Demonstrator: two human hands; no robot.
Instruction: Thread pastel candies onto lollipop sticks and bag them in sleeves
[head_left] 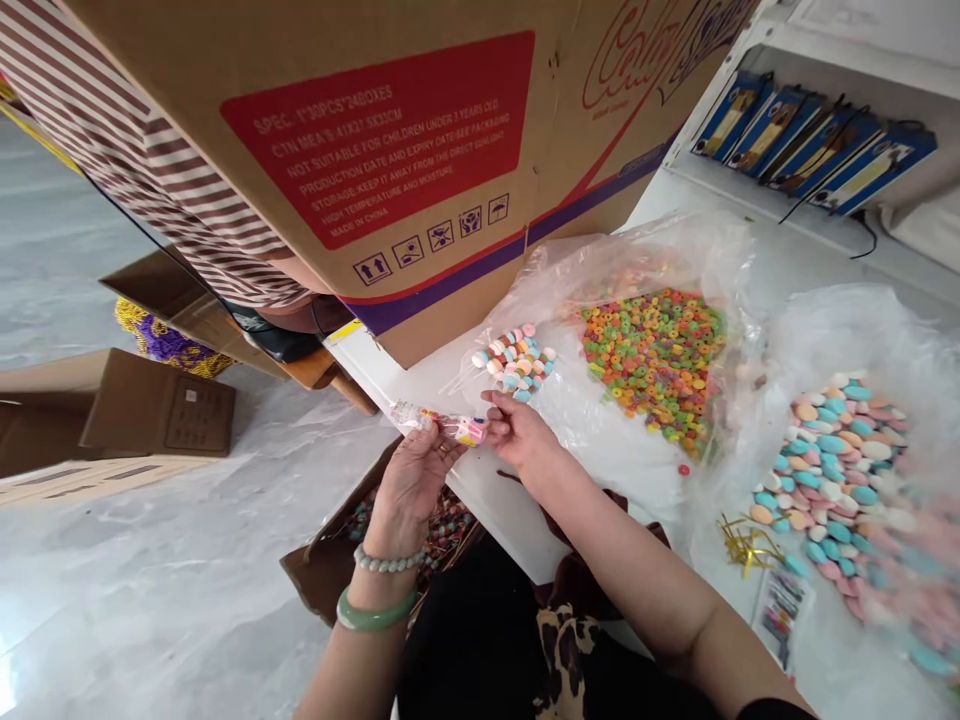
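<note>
My left hand [420, 470], with a bead bracelet and a green bangle at the wrist, pinches a small clear packet [442, 422] with pink and colourful contents. At the packet's right end is my right hand [517, 430], its fingers closed together; what they grip is too small to make out. Just beyond the hands, a little heap of pastel candies [517, 362] lies on plastic. Further right, a clear bag holds many ring-shaped candies [660, 350] in orange, green and yellow. Pastel oval candies [840, 480] fill another bag at the right.
A large cardboard carton [420, 150] stands behind the hands. Below the white table's [480, 500] left edge is an open box of colourful items [450, 525]. Gold ties [746, 545] lie at the right. A person in a striped top [165, 150] is beside the carton.
</note>
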